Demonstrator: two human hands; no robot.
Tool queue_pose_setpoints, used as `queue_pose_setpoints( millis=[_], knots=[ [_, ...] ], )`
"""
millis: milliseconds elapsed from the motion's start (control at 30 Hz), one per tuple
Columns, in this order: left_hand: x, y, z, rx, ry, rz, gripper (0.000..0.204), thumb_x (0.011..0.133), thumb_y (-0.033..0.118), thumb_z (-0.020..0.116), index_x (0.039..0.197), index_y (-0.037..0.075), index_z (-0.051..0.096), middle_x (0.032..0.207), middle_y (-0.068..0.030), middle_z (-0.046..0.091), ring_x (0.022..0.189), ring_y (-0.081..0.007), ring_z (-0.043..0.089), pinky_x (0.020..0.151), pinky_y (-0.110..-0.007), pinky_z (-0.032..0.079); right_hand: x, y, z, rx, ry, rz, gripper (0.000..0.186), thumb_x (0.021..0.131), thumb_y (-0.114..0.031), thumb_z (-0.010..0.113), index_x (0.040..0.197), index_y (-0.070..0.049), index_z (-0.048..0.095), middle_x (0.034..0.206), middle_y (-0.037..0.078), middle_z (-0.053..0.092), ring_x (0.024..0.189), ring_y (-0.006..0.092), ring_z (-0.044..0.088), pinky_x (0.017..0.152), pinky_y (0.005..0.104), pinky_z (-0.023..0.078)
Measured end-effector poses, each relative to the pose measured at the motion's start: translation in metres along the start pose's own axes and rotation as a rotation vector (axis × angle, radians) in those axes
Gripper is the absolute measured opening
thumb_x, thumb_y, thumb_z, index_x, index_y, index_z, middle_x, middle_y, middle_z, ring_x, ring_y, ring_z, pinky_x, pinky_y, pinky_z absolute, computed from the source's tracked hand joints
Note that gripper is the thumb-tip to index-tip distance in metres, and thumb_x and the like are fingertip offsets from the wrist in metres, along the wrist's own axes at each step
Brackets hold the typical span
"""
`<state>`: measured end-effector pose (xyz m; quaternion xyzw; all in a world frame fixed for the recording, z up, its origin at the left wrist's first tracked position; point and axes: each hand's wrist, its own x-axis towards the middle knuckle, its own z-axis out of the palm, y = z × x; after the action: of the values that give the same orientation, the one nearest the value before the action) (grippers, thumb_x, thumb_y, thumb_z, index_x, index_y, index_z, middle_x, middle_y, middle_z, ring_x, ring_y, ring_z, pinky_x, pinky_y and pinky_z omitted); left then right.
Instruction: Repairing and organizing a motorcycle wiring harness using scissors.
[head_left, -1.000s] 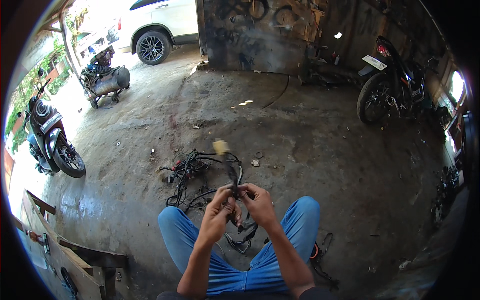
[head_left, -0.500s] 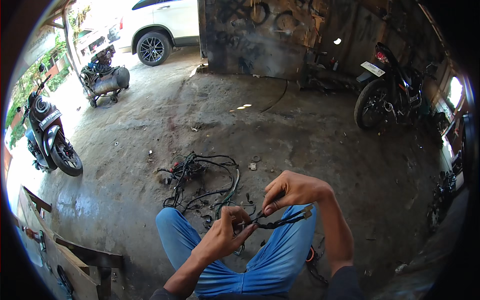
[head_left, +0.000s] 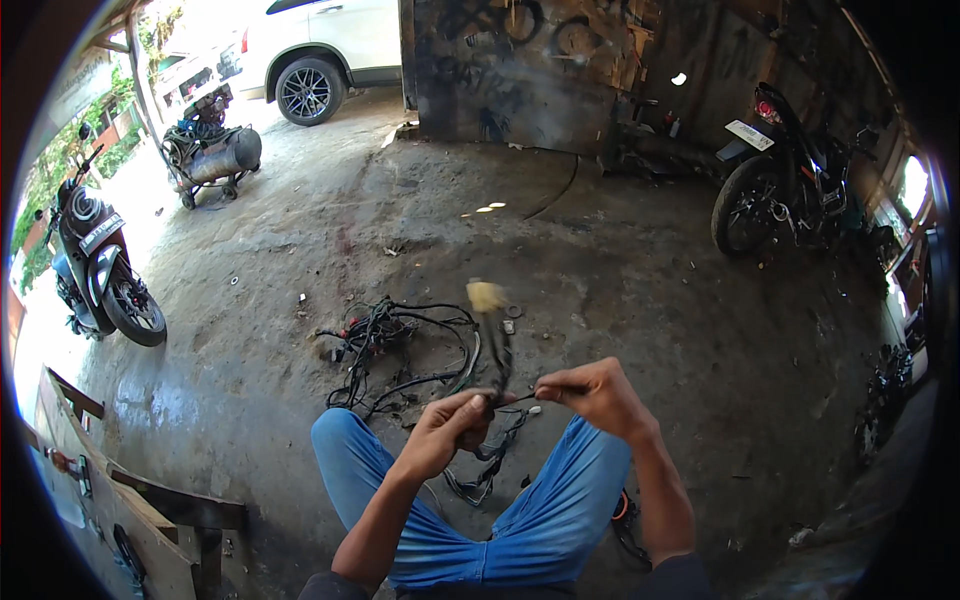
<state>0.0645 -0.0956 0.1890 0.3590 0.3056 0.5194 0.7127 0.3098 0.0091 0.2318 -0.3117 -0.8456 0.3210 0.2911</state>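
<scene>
My left hand (head_left: 450,430) is closed round a black branch of a wiring harness (head_left: 375,338), above the floor between my knees. From its grip the branch sticks up and away, ending in a pale yellow connector (head_left: 486,295) blurred by motion. My right hand (head_left: 598,392), to the right, pinches a thin dark strip that runs taut to my left fingers; whether it is tape or wire I cannot tell. More harness (head_left: 475,488) with a small white connector hangs below my left hand. The main tangle of cables lies on the floor ahead.
A scooter (head_left: 100,270) and an air compressor (head_left: 215,155) stand at the left, a white car (head_left: 345,45) behind. Another motorcycle (head_left: 775,185) is at the far right. A wooden bench (head_left: 130,510) is near left. Orange-and-black cable (head_left: 623,510) lies beside my right knee.
The yellow connector end has swung from the right of my hands to up and ahead. My right hand has moved right and slightly down, drawing the thin strip out from my left hand.
</scene>
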Motion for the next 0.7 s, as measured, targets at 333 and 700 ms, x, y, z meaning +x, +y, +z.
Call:
queue_pose_setpoints(
  millis=[333,700],
  knots=[
    [-0.016,0.055,0.038,1.045,-0.1,-0.064,0.048,0.103,0.026,0.059,0.148,0.014,0.047,0.083,-0.0166,0.068,0.074,-0.0282,0.063,0.072,-0.04,0.049,0.034,-0.017,-0.044,0.194,-0.398,0.046,0.019,0.083,-0.007,0.079,0.102,-0.005,0.079,0.094,0.01,0.078,0.087,0.0165,0.076,0.079,0.0293,0.06],
    [0.02,0.004,0.006,0.614,0.344,0.194,0.031,0.109,0.025,0.051,0.108,-0.003,0.064,0.071,0.005,0.049,0.058,-0.0066,0.041,0.054,-0.024,0.033,0.014,-0.07,-0.043,-0.309,-0.22,-0.156,0.018,0.087,-0.024,0.077,0.096,-0.009,0.081,0.089,0.009,0.076,0.078,0.0231,0.075,0.069,0.0306,0.057]
  ],
)
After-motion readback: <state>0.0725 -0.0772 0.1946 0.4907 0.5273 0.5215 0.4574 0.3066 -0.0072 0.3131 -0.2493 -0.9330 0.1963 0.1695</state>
